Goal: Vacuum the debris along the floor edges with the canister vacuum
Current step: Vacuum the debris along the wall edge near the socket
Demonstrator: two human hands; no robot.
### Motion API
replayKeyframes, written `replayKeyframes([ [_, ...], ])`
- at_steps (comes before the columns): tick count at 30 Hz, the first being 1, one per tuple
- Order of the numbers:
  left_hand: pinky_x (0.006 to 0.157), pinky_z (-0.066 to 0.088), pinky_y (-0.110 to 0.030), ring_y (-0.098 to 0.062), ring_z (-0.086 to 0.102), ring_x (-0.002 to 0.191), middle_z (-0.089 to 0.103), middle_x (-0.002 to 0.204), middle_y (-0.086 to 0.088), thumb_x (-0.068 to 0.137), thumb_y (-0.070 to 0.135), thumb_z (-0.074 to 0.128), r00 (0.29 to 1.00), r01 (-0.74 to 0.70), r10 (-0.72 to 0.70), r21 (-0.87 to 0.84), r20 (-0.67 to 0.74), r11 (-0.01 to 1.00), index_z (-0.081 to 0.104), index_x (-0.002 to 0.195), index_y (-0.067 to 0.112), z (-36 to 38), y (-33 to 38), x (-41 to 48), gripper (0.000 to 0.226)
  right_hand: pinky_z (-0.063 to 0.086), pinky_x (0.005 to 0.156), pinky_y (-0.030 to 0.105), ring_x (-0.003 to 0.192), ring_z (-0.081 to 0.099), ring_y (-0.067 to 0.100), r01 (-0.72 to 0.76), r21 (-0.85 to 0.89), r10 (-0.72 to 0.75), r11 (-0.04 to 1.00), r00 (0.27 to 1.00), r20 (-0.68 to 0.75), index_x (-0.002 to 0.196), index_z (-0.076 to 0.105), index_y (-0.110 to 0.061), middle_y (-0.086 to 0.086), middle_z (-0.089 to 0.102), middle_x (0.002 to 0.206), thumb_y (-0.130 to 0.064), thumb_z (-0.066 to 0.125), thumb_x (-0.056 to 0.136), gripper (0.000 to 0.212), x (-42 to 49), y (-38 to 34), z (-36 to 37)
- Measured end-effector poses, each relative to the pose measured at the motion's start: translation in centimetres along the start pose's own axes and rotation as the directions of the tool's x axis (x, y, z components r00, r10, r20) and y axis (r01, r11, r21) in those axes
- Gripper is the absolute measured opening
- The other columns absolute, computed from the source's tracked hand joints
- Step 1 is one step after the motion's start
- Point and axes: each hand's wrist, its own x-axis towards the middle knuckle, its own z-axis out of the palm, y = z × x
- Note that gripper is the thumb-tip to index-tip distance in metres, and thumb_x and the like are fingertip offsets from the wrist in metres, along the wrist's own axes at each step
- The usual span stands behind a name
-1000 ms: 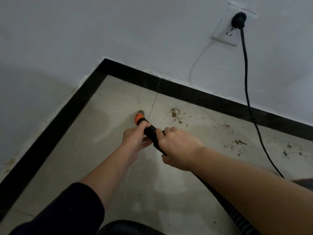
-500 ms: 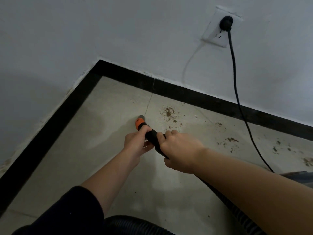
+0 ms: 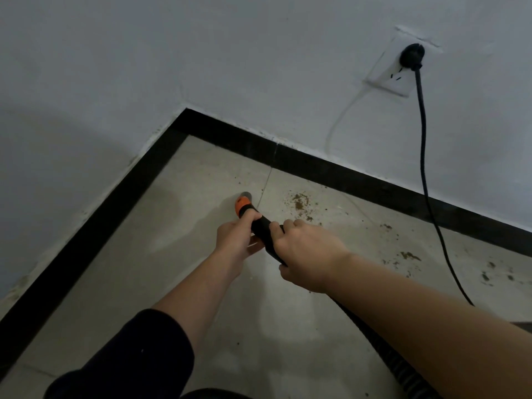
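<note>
Little has moved in the last second. Our left hand [image 3: 236, 239] and right hand [image 3: 308, 254] both stay wrapped round the black wand [image 3: 261, 228]. Its orange nozzle [image 3: 244, 204] sits low over the floor [image 3: 172, 254], just left of a tile seam and still short of the brown debris [image 3: 299, 201] near the black baseboard [image 3: 345, 174]. That pile looks untouched, so we judge the edge pass still lies ahead. The tiles are pale, white walls meet in a corner, and a cord [image 3: 423, 139] hangs from the socket [image 3: 388, 79].

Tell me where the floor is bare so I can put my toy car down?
Bare tile lies between the left baseboard and the nozzle. It is crowded on the right: debris, more crumbs, the power cord and the hose.
</note>
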Motion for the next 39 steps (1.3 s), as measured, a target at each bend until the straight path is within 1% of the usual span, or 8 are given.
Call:
replayKeyframes([
  [2,0.052,0.053,-0.022,-0.021,0.069,0.083,0.069,0.101,-0.013,0.087,0.019,0.065,1.0,-0.006,0.006,0.0,-0.012,1.0,0.063,0.093,0.005,-0.2,0.3,0.4,0.015,0.048,0.073,0.033,0.1,0.053,0.027,0.004,-0.005,-0.004,1.0,1.0,-0.008,0.137,0.035,-0.003,0.016,0.053,0.115,-0.022,0.055,0.093,0.052,0.6,-0.2,0.0],
  [6,0.055,0.055,-0.022,-0.021,0.069,0.083,0.069,0.101,-0.013,0.088,0.019,0.065,0.999,-0.026,0.025,-0.002,-0.02,1.0,0.064,0.096,0.003,-0.6,1.0,1.1,0.018,0.041,0.068,0.031,0.101,0.053,0.027,-0.001,0.0,0.001,1.0,0.999,-0.032,0.138,0.035,-0.003,0.016,0.053,0.115,-0.019,0.054,0.093,0.052,1.7,-0.2,-0.1],
  [12,0.056,0.055,-0.023,-0.021,0.069,0.081,0.068,0.094,-0.012,0.088,0.019,0.066,0.998,-0.049,0.049,-0.009,-0.042,0.999,0.062,0.09,0.005,-0.9,2.0,2.0,0.014,0.041,0.067,0.03,0.101,0.052,0.026,-0.001,0.036,0.003,0.999,0.999,-0.052,0.137,0.034,-0.005,0.014,0.053,0.116,-0.019,0.054,0.093,0.051,3.0,-0.2,-0.3],
  [17,0.063,0.056,-0.025,-0.02,0.068,0.083,0.068,0.094,-0.011,0.089,0.018,0.064,0.996,-0.074,0.074,0.001,-0.056,0.997,0.061,0.088,0.007,-1.4,2.4,2.5,0.012,0.04,0.069,0.03,0.103,0.051,0.026,0.012,0.054,-0.009,0.998,0.998,-0.06,0.14,0.032,-0.005,0.014,0.052,0.118,-0.018,0.053,0.093,0.052,3.9,-0.3,-0.3],
  [24,0.059,0.053,-0.023,-0.018,0.067,0.082,0.068,0.092,-0.009,0.09,0.018,0.064,0.992,-0.107,0.108,0.013,-0.065,0.994,0.061,0.086,0.01,-2.0,3.3,3.1,0.01,0.036,0.067,0.029,0.105,0.051,0.025,0.008,0.077,-0.002,0.997,0.997,-0.076,0.14,0.031,-0.007,0.013,0.05,0.121,-0.017,0.051,0.094,0.051,4.9,-0.6,-0.6],
  [31,0.064,0.056,-0.026,-0.023,0.069,0.088,0.069,0.097,-0.013,0.088,0.019,0.065,0.995,-0.089,0.09,0.017,-0.037,0.996,0.063,0.089,0.006,-0.9,3.1,3.4,0.013,0.041,0.072,0.03,0.102,0.052,0.025,-0.025,0.078,0.028,0.997,0.998,-0.047,0.139,0.033,-0.004,0.015,0.053,0.118,-0.017,0.054,0.094,0.051,4.6,0.1,-0.6],
  [35,0.058,0.054,-0.022,-0.017,0.068,0.083,0.069,0.096,-0.01,0.088,0.021,0.066,0.997,-0.08,0.08,0.042,-0.017,0.996,0.064,0.095,0.007,0.1,2.7,3.2,0.016,0.048,0.077,0.032,0.1,0.052,0.025,-0.044,0.072,0.045,0.996,0.999,-0.016,0.139,0.034,-0.003,0.015,0.053,0.116,-0.018,0.055,0.094,0.052,3.8,0.6,-0.8],
  [39,0.055,0.052,-0.022,-0.017,0.067,0.081,0.069,0.096,-0.01,0.087,0.022,0.066,0.997,-0.07,0.071,0.056,-0.014,0.996,0.064,0.092,0.008,0.9,2.4,2.9,0.015,0.047,0.075,0.031,0.085,0.04,0.02,-0.042,0.053,0.042,0.998,0.999,0.004,0.14,0.033,-0.002,0.013,0.053,0.113,-0.017,0.055,0.094,0.053,3.1,1.0,-1.2],
])
